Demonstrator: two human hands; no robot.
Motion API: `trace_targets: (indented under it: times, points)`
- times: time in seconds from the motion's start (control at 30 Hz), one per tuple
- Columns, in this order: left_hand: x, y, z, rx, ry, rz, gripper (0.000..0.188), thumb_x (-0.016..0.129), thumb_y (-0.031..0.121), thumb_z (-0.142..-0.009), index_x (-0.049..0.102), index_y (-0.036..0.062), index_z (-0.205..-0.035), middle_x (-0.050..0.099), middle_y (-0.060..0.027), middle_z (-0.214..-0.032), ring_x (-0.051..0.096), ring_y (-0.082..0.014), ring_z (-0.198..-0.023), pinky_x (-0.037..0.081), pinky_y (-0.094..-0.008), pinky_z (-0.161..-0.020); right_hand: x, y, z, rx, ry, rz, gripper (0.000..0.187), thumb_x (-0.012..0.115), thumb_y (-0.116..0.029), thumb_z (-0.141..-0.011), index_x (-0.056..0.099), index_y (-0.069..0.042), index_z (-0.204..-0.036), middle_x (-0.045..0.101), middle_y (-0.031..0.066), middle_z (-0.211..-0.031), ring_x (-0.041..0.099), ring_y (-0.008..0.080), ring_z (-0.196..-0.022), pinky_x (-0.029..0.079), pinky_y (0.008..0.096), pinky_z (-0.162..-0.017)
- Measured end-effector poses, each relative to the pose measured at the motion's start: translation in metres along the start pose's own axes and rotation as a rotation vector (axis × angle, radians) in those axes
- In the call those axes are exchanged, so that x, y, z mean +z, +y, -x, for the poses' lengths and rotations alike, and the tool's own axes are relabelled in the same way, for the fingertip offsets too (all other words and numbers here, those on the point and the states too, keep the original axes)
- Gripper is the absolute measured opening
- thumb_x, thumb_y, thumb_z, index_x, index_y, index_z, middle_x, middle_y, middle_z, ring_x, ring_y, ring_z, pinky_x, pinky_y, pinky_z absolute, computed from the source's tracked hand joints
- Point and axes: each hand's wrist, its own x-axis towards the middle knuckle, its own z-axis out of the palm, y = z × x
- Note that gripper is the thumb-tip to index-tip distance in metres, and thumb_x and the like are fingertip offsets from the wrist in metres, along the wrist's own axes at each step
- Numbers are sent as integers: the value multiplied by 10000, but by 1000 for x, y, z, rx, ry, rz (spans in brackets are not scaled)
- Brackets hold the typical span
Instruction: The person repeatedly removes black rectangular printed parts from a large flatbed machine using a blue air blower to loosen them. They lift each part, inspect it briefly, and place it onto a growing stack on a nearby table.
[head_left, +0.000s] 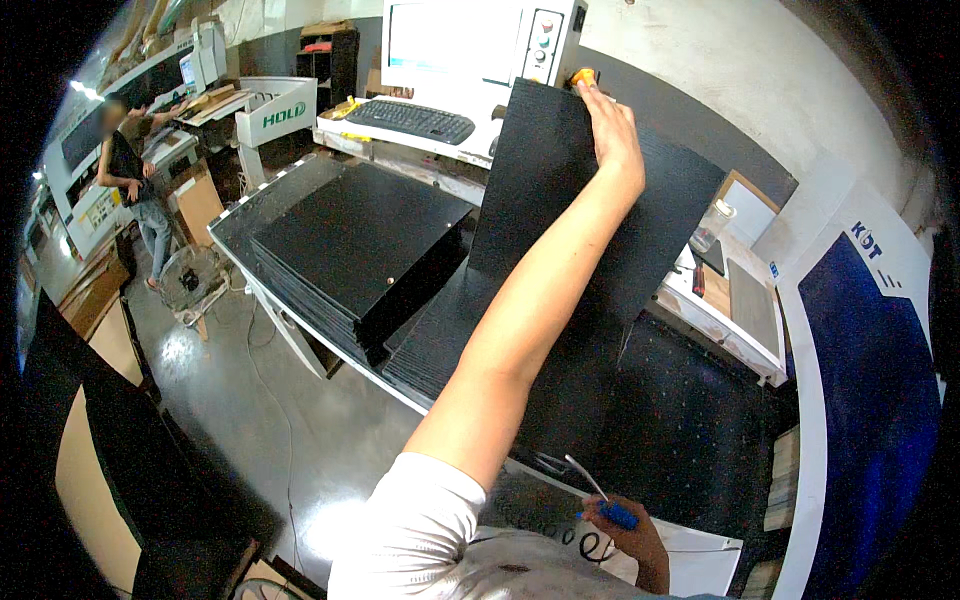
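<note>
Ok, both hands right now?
Left hand: at the top edge of the black panel; grip can't be told.
Right hand: closed, holding the blue tool.

A worker's left hand (615, 135) reaches to the top edge of a tilted black panel (545, 170) at upper center, fingers extended near an orange-yellow knob (583, 76); whether it grips the panel is hard to tell from here. At lower right, the right hand (632, 535) grasps a blue-handled tool (618, 514) with a thin metal shaft, beside a coiled black hose (592, 545). A stack of black panels (350, 235) sits left of center, below a keyboard (412, 120) and a lit monitor (455, 45). A co-worker (140, 180) stands at upper left; a blue-and-white machine (870, 330) fills the right side.
</note>
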Motion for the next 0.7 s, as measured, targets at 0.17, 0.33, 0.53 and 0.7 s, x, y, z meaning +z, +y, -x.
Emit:
trace_targets:
  times: [0.17, 0.33, 0.53, 0.7]
  points:
    - [41, -15, -14, 42, 282, 336, 521, 497, 335, -1012, 483, 82, -1467, 499, -185, -1496, 440, -380, -1400, 252, -650, -1155, 5, -6, 7, -120, 28, -4, 307, 751, -221, -921, 710, -103, -1201, 712, 10, -962, 618, 97, -823, 511, 284, -728]
    - [45, -61, -41, 439, -9, 439, 1016, 963, 223, -586, 376, 109, -1408, 474, -161, -1393, 530, -457, -1272, 457, -742, -954, -8, 15, 14, -162, 192, -114, 223, 712, -229, -953, 711, -82, -1120, 683, 3, -904, 594, 91, -776, 483, 255, -650]
    - [22, -75, -43, 573, -44, 393, 994, 952, 197, -596, 372, 45, -1389, 507, -226, -1332, 567, -443, -1226, 528, -583, -951, -116, 108, 41, -31, 849, 186, 212, 690, -287, -976, 651, -82, -943, 515, -30, -635, 467, 70, -571, 371, 266, -501]
    - [39, -76, -62, 660, 23, 396, 992, 945, 235, -576, 375, 7, -1355, 561, -285, -1243, 597, -466, -1137, 520, -510, -928, -211, 215, 97, 218, 1190, 150, 288, 675, -348, -977, 598, -78, -910, 546, -5, -612, 516, 99, -495, 402, 273, -457]
